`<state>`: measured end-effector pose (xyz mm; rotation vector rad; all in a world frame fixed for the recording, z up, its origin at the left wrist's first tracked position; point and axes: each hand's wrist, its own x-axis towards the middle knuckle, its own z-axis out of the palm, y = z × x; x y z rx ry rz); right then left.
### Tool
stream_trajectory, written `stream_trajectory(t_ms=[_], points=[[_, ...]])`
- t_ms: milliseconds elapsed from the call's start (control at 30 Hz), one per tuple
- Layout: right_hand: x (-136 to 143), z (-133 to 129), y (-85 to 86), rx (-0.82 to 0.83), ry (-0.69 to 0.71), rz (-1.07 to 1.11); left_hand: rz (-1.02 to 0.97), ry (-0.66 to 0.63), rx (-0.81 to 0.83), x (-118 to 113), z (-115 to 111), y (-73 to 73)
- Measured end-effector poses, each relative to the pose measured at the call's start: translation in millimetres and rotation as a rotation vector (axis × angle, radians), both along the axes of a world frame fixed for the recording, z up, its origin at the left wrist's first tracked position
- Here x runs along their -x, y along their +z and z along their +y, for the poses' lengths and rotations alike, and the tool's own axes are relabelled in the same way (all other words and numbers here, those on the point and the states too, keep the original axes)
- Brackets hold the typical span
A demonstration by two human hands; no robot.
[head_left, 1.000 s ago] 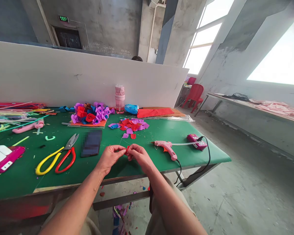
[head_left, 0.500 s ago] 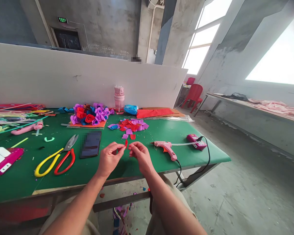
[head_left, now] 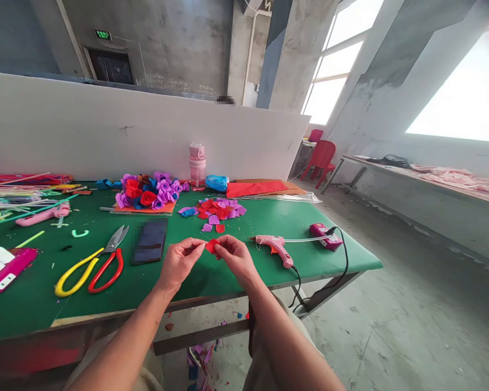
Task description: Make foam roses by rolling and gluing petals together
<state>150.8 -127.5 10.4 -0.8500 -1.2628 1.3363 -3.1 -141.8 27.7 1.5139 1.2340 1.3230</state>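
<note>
A small red petal [head_left: 212,246] is held between my two hands above the front part of the green table. My left hand [head_left: 183,262] pinches its left edge with thumb and fingertips. On the other side, my right hand [head_left: 235,260] grips the petal between thumb and fingers. Just beyond them lie loose red and purple petals [head_left: 218,209]. A pink glue gun [head_left: 274,245] rests to the right of my right hand. Finished-looking purple, red and blue paper flowers [head_left: 149,191] are heaped at the back left.
Scissors [head_left: 110,260] and a phone [head_left: 150,241] lie left of my hands. A pink bottle [head_left: 197,167] stands before the white panel [head_left: 146,130]. At the right are a power strip [head_left: 326,237] and cable; sticks and another glue gun [head_left: 44,214] are far left.
The red petal has turned from edge-on to showing its flat face, and it is now nearer my right fingers. My hands have shifted only slightly.
</note>
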Motion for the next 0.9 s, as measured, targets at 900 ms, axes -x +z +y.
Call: stream_trajectory(t_ms=[900], points=[[2.8, -6.5, -0.1, -0.091, -0.02, -0.178, -0.183, -0.161, 0.314, 7.3, 1.2, -3.2]])
